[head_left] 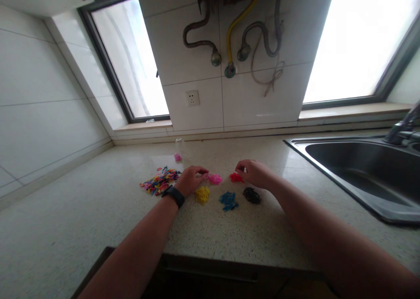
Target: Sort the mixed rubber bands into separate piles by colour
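My left hand [192, 179], with a dark watch on its wrist, is closed, thumb and forefinger tips close together at the left edge of a pink pile of small rubber bands [215, 179]. Whatever sits between those tips is too small to make out. My right hand [256, 173] curls over a red pile of bands [235, 177], its fingertips bent together in a pinch; anything held there is hidden. Nearer to me lie a yellow pile [202, 195], a blue pile [229, 200] and a black pile [252, 195]. Left of my left hand spreads a mixed multicoloured heap of bands [160, 182].
A clear cup-like container [179, 145] stands behind the heap, with a small pink item [177, 157] by it. A steel sink [361, 172] with a tap [405, 124] is set into the speckled counter [210, 238] at right. Pipes [241, 19] hang on the tiled wall.
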`<state>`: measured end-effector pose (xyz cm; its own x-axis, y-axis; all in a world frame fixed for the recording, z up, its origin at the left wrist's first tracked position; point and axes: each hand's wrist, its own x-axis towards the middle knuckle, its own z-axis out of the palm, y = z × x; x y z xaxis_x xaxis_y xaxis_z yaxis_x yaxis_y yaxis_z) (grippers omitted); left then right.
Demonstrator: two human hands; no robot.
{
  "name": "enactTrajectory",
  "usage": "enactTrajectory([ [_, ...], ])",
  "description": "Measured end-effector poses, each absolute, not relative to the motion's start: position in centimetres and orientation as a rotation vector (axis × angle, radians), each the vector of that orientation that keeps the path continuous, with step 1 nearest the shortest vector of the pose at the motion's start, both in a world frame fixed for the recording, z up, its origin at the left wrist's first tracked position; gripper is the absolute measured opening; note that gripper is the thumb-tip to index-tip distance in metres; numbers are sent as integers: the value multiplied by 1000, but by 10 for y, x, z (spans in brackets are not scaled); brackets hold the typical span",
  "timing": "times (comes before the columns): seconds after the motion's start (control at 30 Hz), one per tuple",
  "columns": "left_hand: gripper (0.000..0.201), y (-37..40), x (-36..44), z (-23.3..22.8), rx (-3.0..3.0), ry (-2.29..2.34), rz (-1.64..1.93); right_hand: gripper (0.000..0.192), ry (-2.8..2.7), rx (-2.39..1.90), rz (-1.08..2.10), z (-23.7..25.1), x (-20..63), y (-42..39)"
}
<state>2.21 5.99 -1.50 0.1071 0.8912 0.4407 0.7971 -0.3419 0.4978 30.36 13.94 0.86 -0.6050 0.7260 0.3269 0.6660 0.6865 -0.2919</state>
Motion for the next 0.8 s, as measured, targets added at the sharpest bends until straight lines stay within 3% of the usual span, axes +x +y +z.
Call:
enactTrajectory([
  [0.47,39,50,-4,-6,1984,1585,1367,16,-2483,-1104,208,11,306,137],
  [0.8,40,41,-39,5,1656,1803,1662,16,-2489,-1100,219,11,307,139],
])
